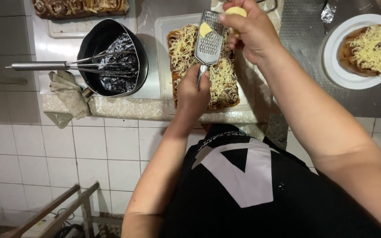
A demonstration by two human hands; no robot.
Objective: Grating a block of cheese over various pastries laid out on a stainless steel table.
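Here, cheese block (236,11) pinched in right-hand fingers (243,20), atop grater (210,37), handle in left hand (193,90).

left hand (193,90) gripping grater (209,37), right hand (248,27) pressing cheese (236,11)

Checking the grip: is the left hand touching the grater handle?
Touching. The head view shows the left hand closed around the handle of the grater, held over the cheese-topped bread.
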